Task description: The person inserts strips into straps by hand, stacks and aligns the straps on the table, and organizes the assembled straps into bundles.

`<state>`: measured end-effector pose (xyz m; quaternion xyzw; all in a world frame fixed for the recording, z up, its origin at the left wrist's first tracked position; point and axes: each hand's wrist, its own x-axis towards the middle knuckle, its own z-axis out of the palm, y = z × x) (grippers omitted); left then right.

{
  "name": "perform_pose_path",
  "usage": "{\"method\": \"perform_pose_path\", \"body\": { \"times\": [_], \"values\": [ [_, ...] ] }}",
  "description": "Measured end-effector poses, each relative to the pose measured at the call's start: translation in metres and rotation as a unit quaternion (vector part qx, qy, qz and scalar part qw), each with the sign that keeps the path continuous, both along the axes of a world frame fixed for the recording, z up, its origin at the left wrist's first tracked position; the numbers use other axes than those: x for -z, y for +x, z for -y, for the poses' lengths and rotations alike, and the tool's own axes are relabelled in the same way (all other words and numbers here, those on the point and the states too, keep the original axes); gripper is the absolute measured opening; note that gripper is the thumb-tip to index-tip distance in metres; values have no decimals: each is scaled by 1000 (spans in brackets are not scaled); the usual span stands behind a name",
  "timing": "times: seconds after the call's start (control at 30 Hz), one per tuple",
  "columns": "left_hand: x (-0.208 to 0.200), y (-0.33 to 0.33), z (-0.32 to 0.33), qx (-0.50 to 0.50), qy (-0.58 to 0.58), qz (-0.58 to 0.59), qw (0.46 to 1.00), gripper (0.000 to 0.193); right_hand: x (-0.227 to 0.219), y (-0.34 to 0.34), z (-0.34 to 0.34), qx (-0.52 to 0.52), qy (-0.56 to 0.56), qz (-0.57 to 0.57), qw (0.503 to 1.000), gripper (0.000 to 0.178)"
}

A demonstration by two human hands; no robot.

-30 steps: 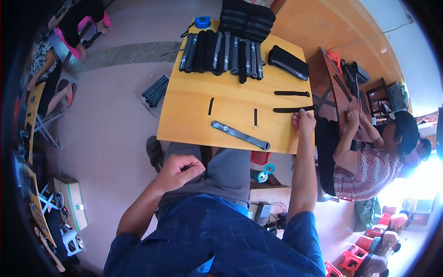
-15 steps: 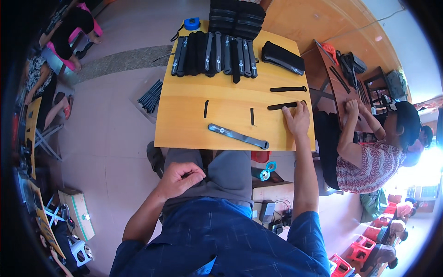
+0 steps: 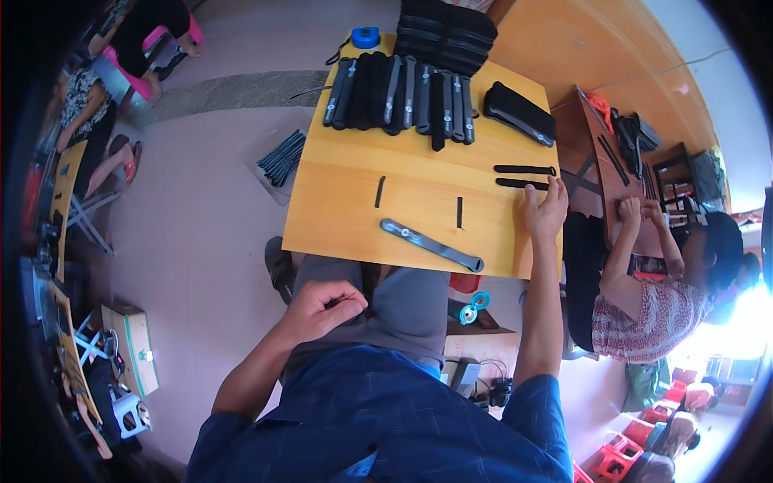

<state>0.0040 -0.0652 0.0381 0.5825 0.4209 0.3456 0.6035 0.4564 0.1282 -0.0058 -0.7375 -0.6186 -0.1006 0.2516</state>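
Observation:
Two narrow black straps with a loop end lie side by side at the table's right: the farther strap and the nearer strap. My right hand rests on the nearer strap's right end, its fingers stretched out and apart. This strap lies flat, partly hidden under the fingertips. Over my lap, my left hand is loosely curled, with nothing visible in it. A grey strap with a rounded loop end lies slantwise near the table's front edge. Two short black strips, a left strip and a right strip, are farther in.
A row of grey and black straps lies along the table's far side. Behind it are a black strap stack and blue tape measure; a strap bundle sits far right. A co-worker works at the right.
My right hand has brought the nearer black strap closer to the farther one, so they now lie almost together. The whole view has shifted a little. My left hand stays curled over my lap.

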Motion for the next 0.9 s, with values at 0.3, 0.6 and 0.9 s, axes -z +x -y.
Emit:
{"method": "perform_pose_path", "body": {
  "times": [0.3, 0.6, 0.9],
  "values": [
    [0, 6, -4, -59, -28, 10, 998, 15, -70, -176, 110, -380, -120, -138, 907, 36],
    [-2, 10, -6, -144, 177, -122, 966, 9, -17, -206, 115, -358, -59, -114, 925, 19],
    [24, 19, -28, -192, 218, -194, 937, 9, -20, -228, 116, -387, -90, -152, 905, 14]
  ]
}}
